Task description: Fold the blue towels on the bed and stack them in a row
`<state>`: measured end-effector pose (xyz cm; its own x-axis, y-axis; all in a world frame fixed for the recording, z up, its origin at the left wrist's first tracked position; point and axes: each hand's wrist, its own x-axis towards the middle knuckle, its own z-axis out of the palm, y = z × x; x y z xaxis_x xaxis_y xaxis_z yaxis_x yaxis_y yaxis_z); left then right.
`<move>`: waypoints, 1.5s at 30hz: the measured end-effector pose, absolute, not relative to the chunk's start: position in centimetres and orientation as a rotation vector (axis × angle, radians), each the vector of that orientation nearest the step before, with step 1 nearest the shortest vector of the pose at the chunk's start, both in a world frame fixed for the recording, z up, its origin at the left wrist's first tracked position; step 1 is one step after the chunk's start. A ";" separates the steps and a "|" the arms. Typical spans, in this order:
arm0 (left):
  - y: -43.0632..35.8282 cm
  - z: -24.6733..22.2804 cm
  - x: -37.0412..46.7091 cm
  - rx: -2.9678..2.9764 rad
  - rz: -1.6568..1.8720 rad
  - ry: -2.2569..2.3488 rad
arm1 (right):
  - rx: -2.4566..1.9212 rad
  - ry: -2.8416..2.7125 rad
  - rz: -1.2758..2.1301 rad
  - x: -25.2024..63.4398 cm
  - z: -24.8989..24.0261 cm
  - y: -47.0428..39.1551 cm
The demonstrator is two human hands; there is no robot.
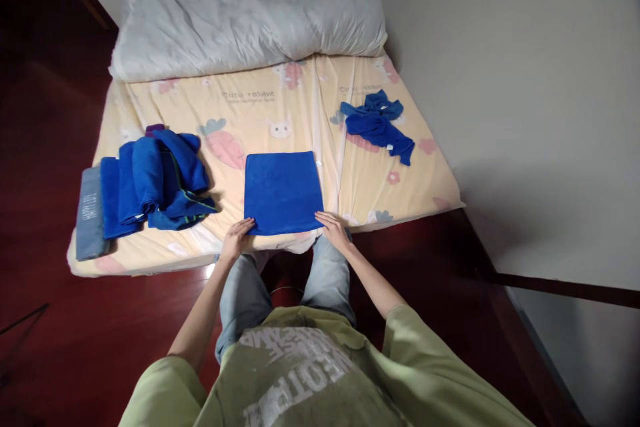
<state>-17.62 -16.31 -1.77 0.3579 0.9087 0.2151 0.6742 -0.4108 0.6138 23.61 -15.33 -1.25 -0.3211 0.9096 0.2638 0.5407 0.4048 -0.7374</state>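
Observation:
A square blue towel (283, 190) lies flat and smooth on the bed, its near edge close to the mattress edge. My left hand (237, 238) is at its near left corner, fingers closed on the cloth. At the near right corner, my right hand (334, 229) pinches the towel in the same way. The thumbs are mostly hidden. A small white tag (319, 163) sticks out from the towel's right side.
Several folded blue towels (147, 173) are piled at the left, beside a grey one (91, 213) with lettering. Crumpled blue cloths (379, 125) lie at the right. A grey-white quilt (240, 13) covers the far side of the patterned bed sheet (270, 103). A wall (525, 113) rises at the right.

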 end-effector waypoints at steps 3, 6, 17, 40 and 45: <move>-15.9 -1.6 -17.4 2.093 0.852 1.402 | -1.231 -1.836 0.758 23.3 -1.7 -15.0; -15.5 -1.3 -16.9 1.958 0.925 1.523 | -1.299 -1.640 0.822 22.7 -1.8 -14.5; -12.7 -0.7 -15.4 1.382 1.141 1.828 | -1.599 -1.066 0.821 20.8 -2.4 -10.7; -14.0 1.5 -15.1 2.091 0.981 1.756 | -1.574 -1.593 0.390 21.1 0.5 -12.4; -13.9 1.2 -14.8 2.361 0.600 1.436 | -1.321 -2.226 0.370 21.3 1.8 -13.8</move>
